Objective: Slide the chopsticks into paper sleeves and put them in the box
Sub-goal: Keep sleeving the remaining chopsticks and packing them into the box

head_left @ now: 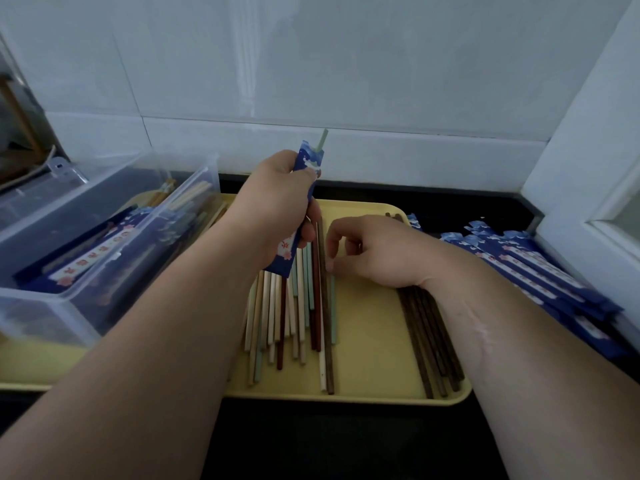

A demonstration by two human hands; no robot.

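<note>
— Where's the sleeve (309,159)?
— Near upright above the tray (367,341), gripped in my left hand (277,202), a green chopstick (323,138) tip poking out its top.
— Right hand (374,251)?
— Curled over loose chopsticks (298,313); whether it's pinching one, I can't tell.

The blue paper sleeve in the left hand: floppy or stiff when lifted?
Probably floppy when empty, being thin paper; the sleeve stands straight now, likely because a green chopstick pokes from its top. It looks light: the left hand holds it up alone.
</note>
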